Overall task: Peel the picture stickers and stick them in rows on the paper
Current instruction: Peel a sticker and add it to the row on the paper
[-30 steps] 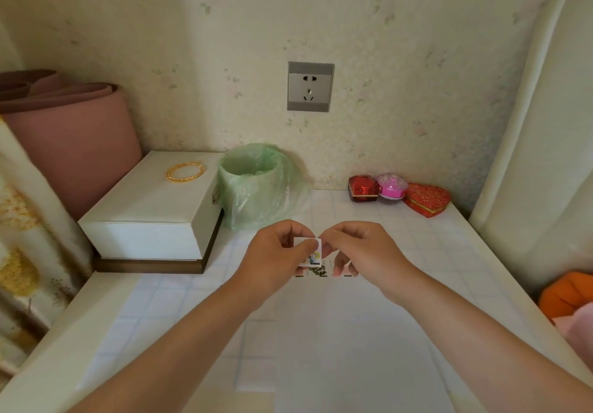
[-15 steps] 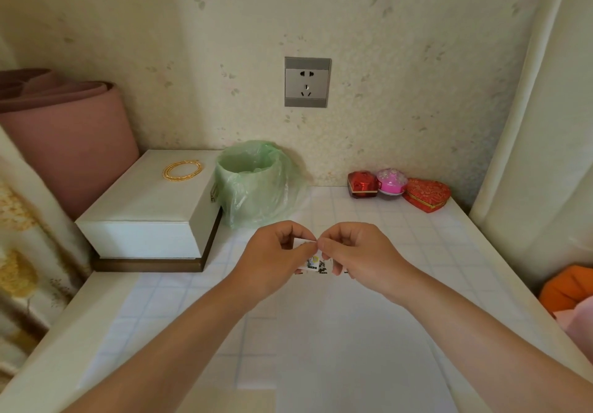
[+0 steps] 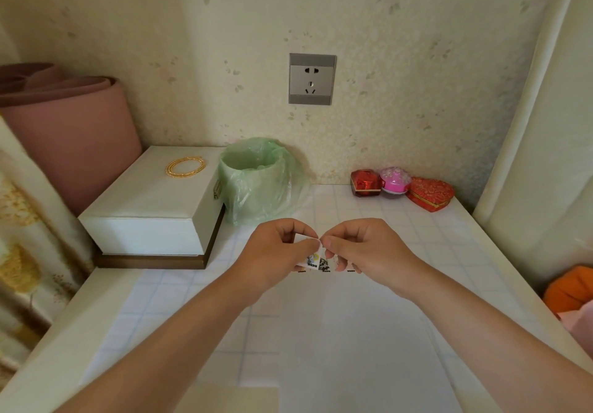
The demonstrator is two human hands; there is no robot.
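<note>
A small picture sticker [image 3: 313,260] on its white backing is held above the table between both hands. My left hand [image 3: 276,252] pinches its left side with curled fingers. My right hand [image 3: 362,247] pinches the top corner, where a white edge curls up. A white sheet of paper [image 3: 353,332] lies flat on the gridded table below, and small dark marks of stuck stickers [image 3: 325,271] peek out in a row at its far edge, mostly hidden by my hands.
A white box [image 3: 150,207] with a gold bangle [image 3: 185,166] stands at the left. A green-bagged bin [image 3: 253,178] sits behind my hands. Three small red and pink boxes [image 3: 401,186] line the back right wall. An orange object [image 3: 571,287] lies at the right edge.
My hands have drawn closer together on the sticker and risen slightly; the right fingertips now pinch its top corner, where the edge lifts.
</note>
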